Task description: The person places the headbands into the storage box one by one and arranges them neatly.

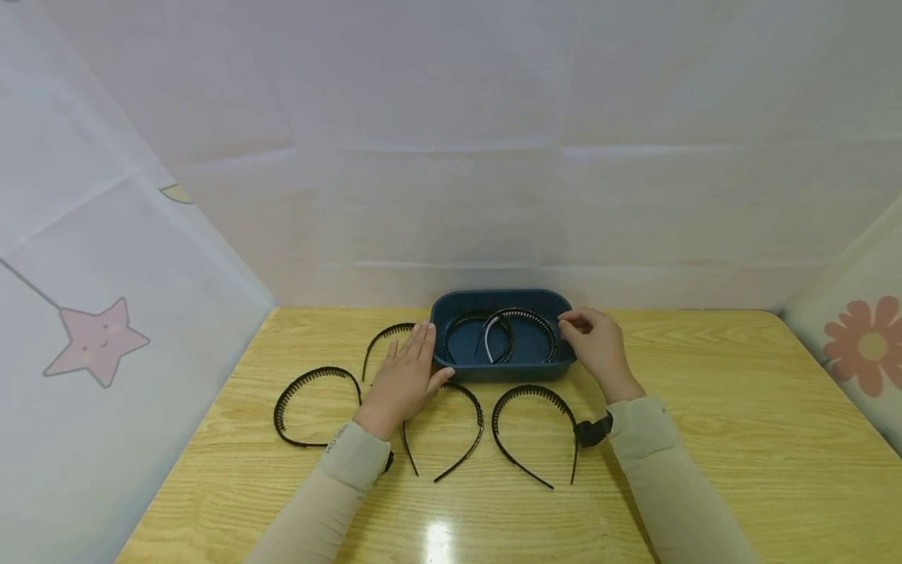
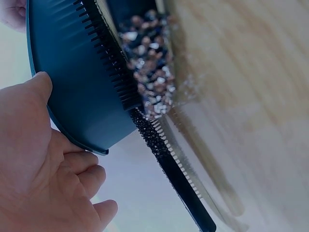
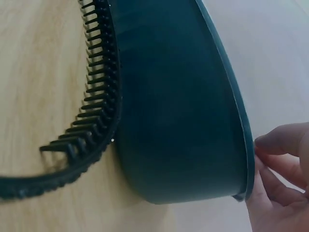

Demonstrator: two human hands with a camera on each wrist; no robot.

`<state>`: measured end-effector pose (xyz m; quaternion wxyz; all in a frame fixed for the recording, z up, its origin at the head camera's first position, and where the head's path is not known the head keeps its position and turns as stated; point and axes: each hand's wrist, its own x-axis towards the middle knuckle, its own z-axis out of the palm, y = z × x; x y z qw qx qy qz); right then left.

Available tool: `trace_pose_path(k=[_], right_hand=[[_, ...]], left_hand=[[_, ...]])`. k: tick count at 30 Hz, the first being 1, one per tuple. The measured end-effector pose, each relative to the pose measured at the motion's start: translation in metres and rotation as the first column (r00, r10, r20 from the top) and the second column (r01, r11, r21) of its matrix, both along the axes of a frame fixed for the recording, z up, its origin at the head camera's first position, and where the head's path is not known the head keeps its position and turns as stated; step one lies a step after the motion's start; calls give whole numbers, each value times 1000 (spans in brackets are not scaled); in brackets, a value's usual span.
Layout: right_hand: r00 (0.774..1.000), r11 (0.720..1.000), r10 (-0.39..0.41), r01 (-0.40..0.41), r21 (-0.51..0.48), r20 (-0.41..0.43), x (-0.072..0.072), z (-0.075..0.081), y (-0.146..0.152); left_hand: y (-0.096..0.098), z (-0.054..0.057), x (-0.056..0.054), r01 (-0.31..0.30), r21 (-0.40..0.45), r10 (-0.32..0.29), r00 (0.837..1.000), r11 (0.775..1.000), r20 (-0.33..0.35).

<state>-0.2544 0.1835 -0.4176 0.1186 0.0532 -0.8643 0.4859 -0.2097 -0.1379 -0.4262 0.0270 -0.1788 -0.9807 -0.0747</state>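
"How are the hands set?"

"The left hand (image 1: 405,382), fingers straight, rests against the left end of a dark blue bin (image 1: 503,374); the right hand (image 1: 599,348) pinches its right rim."

"And the headbands?"

"Black toothed headbands (image 1: 523,312) overlap inside the bin; four others lie in front and to its left."

"On what?"

"A glossy desk (image 1: 740,415), yellowish woodgrain, with a bright glare (image 1: 438,540) towards the person."

"Beyond that?"

"Pale creased sheeting (image 1: 451,196), a pink star (image 1: 97,341) printed left, a red flower (image 1: 871,346) right."
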Motion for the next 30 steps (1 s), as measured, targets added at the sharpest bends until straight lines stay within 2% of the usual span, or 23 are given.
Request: trace_pose_path(k=[6,10,13,17,20,24,27,30], right_hand=[[999,994,36,-34,-106,15,7,0,6],[994,987,90,-81,-136,65,13,6,8],[979,977,166,-146,-156,121,19,12,9],[947,956,275,-250,-155,168,28,22,10],[934,949,313,-301,-94,169,34,26,11],[934,941,321,-334,61,158,40,28,13],[923,910,351,-376,175,158,42,30,15],[896,871,392,-434,230,207,44,32,15]], left_hand=[[-1,0,0,3,-7,-3,1000,1000,9],[0,1,1,3,-4,-3,1000,1000,11],[0,2,1,2,9,-2,1000,1000,16],[0,3,1,-1,15,1,1000,1000,23],[0,2,0,-3,3,3,1000,1000,28],[0,1,0,-3,3,2,1000,1000,26],[0,1,1,-5,0,5,1000,1000,21],[0,1,1,-5,-4,5,1000,1000,22]])
